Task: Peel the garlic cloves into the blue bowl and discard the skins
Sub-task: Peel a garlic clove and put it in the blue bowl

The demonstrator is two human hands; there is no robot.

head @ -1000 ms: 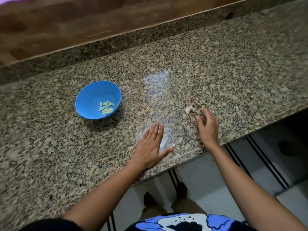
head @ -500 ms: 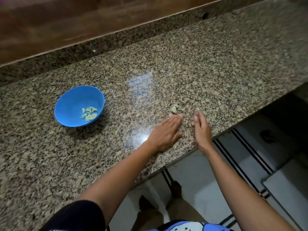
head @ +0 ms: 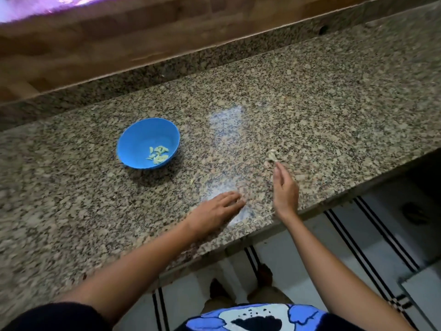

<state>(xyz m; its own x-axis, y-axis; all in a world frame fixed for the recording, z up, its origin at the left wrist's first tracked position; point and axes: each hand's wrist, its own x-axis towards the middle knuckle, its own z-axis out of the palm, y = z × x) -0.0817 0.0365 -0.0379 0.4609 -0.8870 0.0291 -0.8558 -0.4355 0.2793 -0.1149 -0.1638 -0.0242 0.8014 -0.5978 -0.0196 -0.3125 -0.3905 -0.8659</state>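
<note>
The blue bowl (head: 143, 136) sits on the granite worktop (head: 310, 103), with peeled garlic cloves (head: 158, 155) inside. The left hand (head: 214, 209) lies flat near the front edge, its grip open and fingers straight. The right hand (head: 285, 189) stands on edge, grip open and empty, with its fingertips just beside a small heap of skins (head: 272, 156).

Dim light; pale glare on the counter (head: 334, 96) (purple glow top left). The blue bowl (head: 133, 144) casts a soft near-side shadow; edges blur.

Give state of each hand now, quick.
Left hand: open, flat over the counter, empty.
Right hand: open, fingers straight, beside the garlic skins.
</note>
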